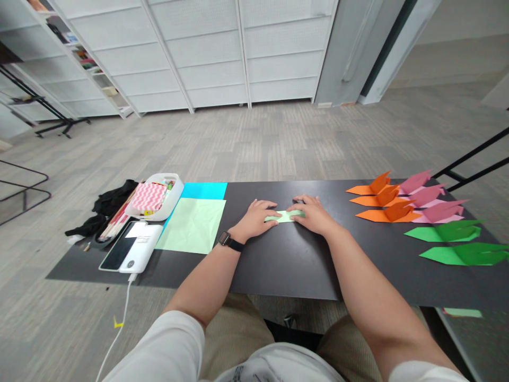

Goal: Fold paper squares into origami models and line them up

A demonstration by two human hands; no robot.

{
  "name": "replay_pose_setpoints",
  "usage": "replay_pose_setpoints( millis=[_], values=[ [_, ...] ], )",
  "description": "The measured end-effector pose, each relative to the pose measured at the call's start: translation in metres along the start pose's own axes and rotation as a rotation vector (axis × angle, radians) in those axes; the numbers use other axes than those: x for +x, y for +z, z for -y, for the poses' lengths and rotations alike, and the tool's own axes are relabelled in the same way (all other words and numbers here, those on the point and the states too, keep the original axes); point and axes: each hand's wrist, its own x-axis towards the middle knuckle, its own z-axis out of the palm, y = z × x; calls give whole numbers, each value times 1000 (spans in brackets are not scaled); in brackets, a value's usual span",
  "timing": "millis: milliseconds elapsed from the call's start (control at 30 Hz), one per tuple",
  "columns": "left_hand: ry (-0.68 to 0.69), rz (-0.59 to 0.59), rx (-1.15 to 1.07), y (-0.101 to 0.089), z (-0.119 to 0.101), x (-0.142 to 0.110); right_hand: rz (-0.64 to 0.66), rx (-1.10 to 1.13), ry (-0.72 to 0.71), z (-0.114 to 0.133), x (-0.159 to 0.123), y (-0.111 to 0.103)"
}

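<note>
A narrow folded strip of light green paper (285, 216) lies on the dark table between my hands. My left hand (256, 216) holds its left end, with the thumb on the near side and the fingers bent toward the far side. My right hand (312, 214) grips the right end in the same way, its thumb resting on the paper. Fingertips and thumbs cover both ends of the strip. A black watch (230, 241) is on my left wrist. Left of that hand lies a flat light green sheet (194, 225), partly over a blue sheet (207, 190).
Folded paper birds in orange (384, 213), pink (439, 212) and green (463, 254) stand along the table's right side. At the left are a white container (178, 185), a phone (119, 248), a white power bank (145, 246) with a cable (126, 307), and black cloth (115, 197).
</note>
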Motion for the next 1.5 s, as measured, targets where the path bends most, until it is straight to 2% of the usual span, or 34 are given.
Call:
replay_pose_setpoints(
  millis=[300,533,667,900,1167,1333,1500],
  values=[
    [-8,-5,5,-1,-2,-1,-14,5,6,-1,0,-3],
    [1,-47,26,5,2,-1,-63,58,-56,2,1,-3],
    [26,-62,26,8,3,0,-44,81,-75,3,1,-1],
    [97,-67,-3,8,0,5,-19,84,-53,2,4,3],
    [100,-65,25,13,5,6,-28,75,-37,8,4,3],
    [97,-70,15,10,0,5,-84,49,-8,8,6,10],
    [83,-68,1,8,-5,5,-80,78,-33,9,7,11]
  ],
)
